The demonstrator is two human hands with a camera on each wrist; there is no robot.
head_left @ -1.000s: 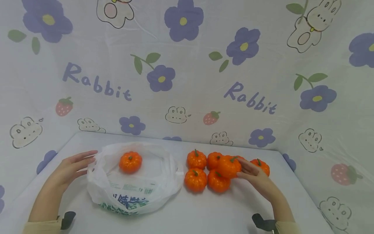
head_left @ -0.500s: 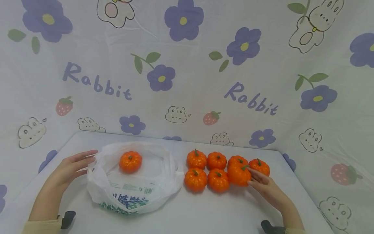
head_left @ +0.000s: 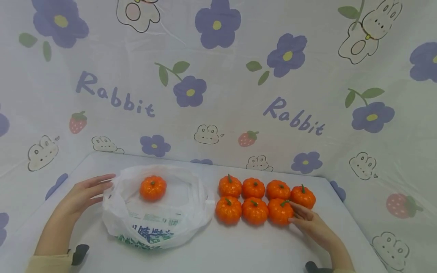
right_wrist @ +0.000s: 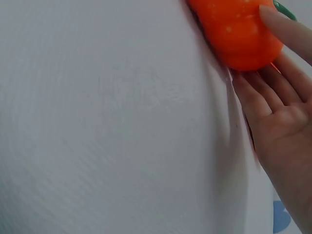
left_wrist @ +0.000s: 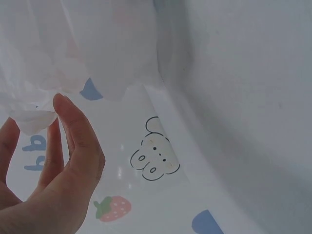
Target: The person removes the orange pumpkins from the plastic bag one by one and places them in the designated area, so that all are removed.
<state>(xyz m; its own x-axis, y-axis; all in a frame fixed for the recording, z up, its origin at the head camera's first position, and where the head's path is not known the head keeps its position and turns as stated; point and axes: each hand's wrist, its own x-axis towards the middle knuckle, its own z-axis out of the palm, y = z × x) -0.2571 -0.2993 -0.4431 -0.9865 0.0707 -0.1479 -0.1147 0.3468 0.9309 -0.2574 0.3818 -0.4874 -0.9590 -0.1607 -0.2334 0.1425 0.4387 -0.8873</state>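
Note:
In the head view my left hand [head_left: 82,197] is at the left rim of a white plastic bag [head_left: 192,223]. The left wrist view shows its fingertips holding the thin bag edge [left_wrist: 34,119]. One small orange pumpkin [head_left: 153,188] with a green stem sits in the open bag. My right hand [head_left: 314,226] holds another pumpkin [head_left: 280,212] by its right side, at the right end of the front row. Seen from the right wrist, thumb and fingers lie around this pumpkin [right_wrist: 243,36], which appears to rest on the table.
Left of the held pumpkin are two front-row pumpkins [head_left: 228,210]. Behind them several more form a back row [head_left: 253,188], and its rightmost pumpkin [head_left: 302,197] is close to my right fingers. A patterned cloth [head_left: 225,102] rises behind the white table [head_left: 239,250].
My right hand has carried its pumpkin rightward and down, from above the other pumpkins to the right end of the front row. The left hand and the bag have stayed nearly still.

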